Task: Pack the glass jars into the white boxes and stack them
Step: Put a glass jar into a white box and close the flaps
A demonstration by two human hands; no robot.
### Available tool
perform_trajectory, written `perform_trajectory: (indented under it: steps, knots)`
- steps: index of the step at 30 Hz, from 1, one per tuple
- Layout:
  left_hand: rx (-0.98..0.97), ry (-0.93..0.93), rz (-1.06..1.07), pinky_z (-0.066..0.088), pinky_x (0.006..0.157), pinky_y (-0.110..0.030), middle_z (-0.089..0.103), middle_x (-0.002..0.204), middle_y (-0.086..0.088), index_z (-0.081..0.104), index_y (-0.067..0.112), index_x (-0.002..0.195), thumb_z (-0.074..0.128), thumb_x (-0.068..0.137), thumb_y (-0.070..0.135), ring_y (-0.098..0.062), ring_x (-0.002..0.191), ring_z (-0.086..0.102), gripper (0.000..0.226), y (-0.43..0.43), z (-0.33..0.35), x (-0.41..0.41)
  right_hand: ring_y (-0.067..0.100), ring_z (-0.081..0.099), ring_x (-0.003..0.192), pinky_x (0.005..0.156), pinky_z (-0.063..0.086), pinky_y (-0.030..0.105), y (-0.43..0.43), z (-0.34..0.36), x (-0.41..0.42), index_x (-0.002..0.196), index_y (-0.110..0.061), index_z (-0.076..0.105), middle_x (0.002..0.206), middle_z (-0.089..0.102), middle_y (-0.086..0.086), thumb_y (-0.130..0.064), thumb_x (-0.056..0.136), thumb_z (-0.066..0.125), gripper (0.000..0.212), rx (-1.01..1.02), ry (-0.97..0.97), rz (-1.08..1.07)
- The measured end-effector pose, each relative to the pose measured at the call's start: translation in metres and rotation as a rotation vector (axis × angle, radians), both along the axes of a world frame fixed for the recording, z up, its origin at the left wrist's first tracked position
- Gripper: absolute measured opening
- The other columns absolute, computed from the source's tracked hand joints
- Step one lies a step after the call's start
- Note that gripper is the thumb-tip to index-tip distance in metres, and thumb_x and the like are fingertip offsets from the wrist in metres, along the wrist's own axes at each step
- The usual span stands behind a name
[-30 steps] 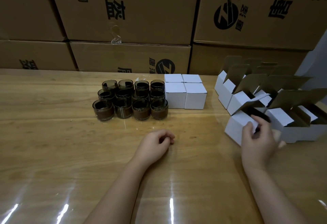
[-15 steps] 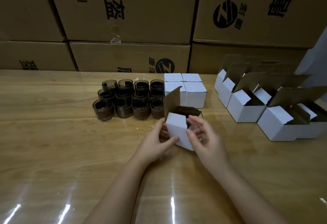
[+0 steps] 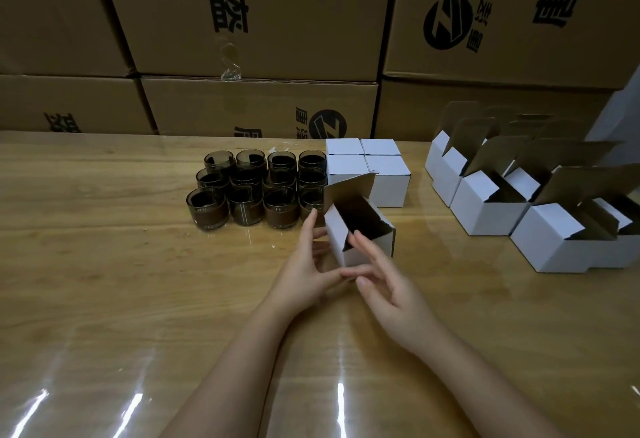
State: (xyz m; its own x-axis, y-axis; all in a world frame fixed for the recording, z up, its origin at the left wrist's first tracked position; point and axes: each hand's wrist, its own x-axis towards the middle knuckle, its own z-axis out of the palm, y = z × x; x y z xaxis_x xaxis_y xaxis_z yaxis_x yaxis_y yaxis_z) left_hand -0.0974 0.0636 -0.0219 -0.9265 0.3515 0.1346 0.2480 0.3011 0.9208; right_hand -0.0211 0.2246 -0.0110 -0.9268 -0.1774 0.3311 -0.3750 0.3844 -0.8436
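An open white box (image 3: 363, 245) stands on the wooden table (image 3: 104, 281) in the middle, its brown lid flap tilted up and back. My left hand (image 3: 304, 264) touches the box's left side with straight fingers, thumb along its lower front edge. My right hand (image 3: 388, 281) is spread in front of the box, fingertips touching its front edge. Several dark glass jars (image 3: 256, 191) with brown contents stand in rows just left of the box. Closed white boxes (image 3: 384, 174) sit together right behind it.
Several open white boxes (image 3: 491, 209) with raised flaps are grouped at the right of the table. Large brown cartons (image 3: 256, 22) are stacked as a wall along the table's far edge. A glossy film covers the tabletop.
My right hand pulled one open box from the right group to the middle, where my left hand joined it. The box now stands by the jars and both hands have loosened on it.
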Motion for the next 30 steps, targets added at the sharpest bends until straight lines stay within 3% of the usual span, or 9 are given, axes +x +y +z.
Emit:
perform_trajectory:
  steps: [5, 10, 13, 16, 19, 22, 24, 27, 30]
  knots:
    - [0.073, -0.011, 0.074, 0.04, 0.089, -0.012, 0.042, 0.138, 0.011, 0.005, 0.029, 0.151, 0.078, 0.076, 0.017, -0.005, 0.119, 0.048, 0.105, -0.003, -0.001, -0.003, 0.0, 0.059, 0.106, 0.089, 0.047, 0.015, 0.004, -0.002, 0.002, 0.14, -0.033, 0.036, 0.147, 0.033, -0.022, -0.004, 0.093, 0.051, 0.057, 0.189, 0.202, -0.084]
    - [0.102, -0.054, 0.057, 0.04, 0.082, -0.002, 0.046, 0.136, 0.013, 0.011, 0.036, 0.149, 0.078, 0.075, 0.009, 0.009, 0.113, 0.049, 0.104, -0.004, -0.004, -0.006, 0.005, 0.057, 0.089, 0.073, 0.046, 0.012, 0.012, -0.002, -0.003, 0.128, -0.024, 0.05, 0.127, 0.042, -0.018, 0.003, 0.09, 0.053, 0.047, 0.15, 0.31, -0.252]
    - [0.109, -0.078, 0.049, 0.04, 0.079, 0.0, 0.047, 0.131, 0.016, 0.012, 0.034, 0.151, 0.077, 0.075, 0.007, 0.02, 0.105, 0.049, 0.103, -0.005, -0.007, -0.008, 0.006, 0.056, 0.089, 0.076, 0.044, 0.009, 0.014, -0.005, -0.004, 0.124, -0.022, 0.052, 0.121, 0.043, -0.012, 0.002, 0.088, 0.052, 0.044, 0.101, 0.328, -0.324]
    - [0.122, -0.1, 0.061, 0.04, 0.077, 0.0, 0.046, 0.126, 0.022, 0.012, 0.034, 0.151, 0.074, 0.077, 0.005, 0.017, 0.106, 0.049, 0.101, -0.005, -0.008, -0.008, -0.001, 0.051, 0.099, 0.081, 0.042, 0.007, 0.017, -0.006, -0.005, 0.122, -0.032, 0.05, 0.119, 0.042, -0.013, 0.006, 0.088, 0.055, 0.051, 0.095, 0.248, -0.353]
    - [0.153, -0.109, 0.078, 0.045, 0.078, -0.004, 0.046, 0.131, 0.015, 0.013, 0.034, 0.152, 0.065, 0.081, 0.001, 0.007, 0.112, 0.049, 0.094, -0.006, -0.007, -0.007, -0.009, 0.046, 0.109, 0.087, 0.04, 0.006, 0.02, -0.006, -0.006, 0.123, -0.049, 0.038, 0.126, 0.04, -0.017, -0.001, 0.091, 0.055, 0.06, 0.096, 0.109, -0.323]
    - [0.159, -0.083, 0.078, 0.048, 0.082, -0.009, 0.044, 0.138, 0.01, 0.016, 0.035, 0.151, 0.06, 0.083, -0.002, 0.0, 0.117, 0.049, 0.089, -0.006, -0.006, -0.004, -0.016, 0.038, 0.119, 0.095, 0.037, 0.009, 0.021, -0.009, -0.004, 0.13, -0.06, 0.025, 0.132, 0.026, -0.042, -0.012, 0.095, 0.053, 0.066, 0.153, -0.026, -0.23]
    - [0.182, -0.071, 0.069, 0.047, 0.087, -0.014, 0.042, 0.142, 0.009, 0.019, 0.035, 0.15, 0.061, 0.086, 0.004, -0.008, 0.125, 0.047, 0.083, -0.006, -0.004, -0.002, -0.021, 0.032, 0.121, 0.096, 0.032, 0.007, 0.02, -0.01, -0.002, 0.131, -0.067, 0.016, 0.132, 0.02, -0.049, -0.018, 0.096, 0.052, 0.071, 0.209, -0.055, -0.191]
    - [0.226, -0.062, 0.087, 0.045, 0.091, -0.016, 0.046, 0.142, 0.012, 0.027, 0.035, 0.147, 0.066, 0.083, 0.036, -0.008, 0.125, 0.048, 0.075, -0.004, -0.001, 0.002, -0.022, 0.033, 0.121, 0.093, 0.031, 0.001, 0.018, -0.007, 0.001, 0.132, -0.072, 0.009, 0.135, 0.022, -0.048, -0.019, 0.096, 0.052, 0.077, 0.248, -0.064, -0.154]
    - [0.175, -0.042, 0.134, 0.045, 0.102, -0.033, 0.048, 0.14, 0.01, 0.035, 0.036, 0.143, 0.059, 0.073, 0.063, -0.009, 0.126, 0.048, 0.078, -0.001, 0.0, 0.005, -0.019, 0.041, 0.118, 0.088, 0.032, -0.002, 0.015, -0.005, 0.003, 0.132, -0.072, 0.011, 0.134, 0.022, -0.051, -0.012, 0.096, 0.052, 0.081, 0.24, -0.045, -0.127]
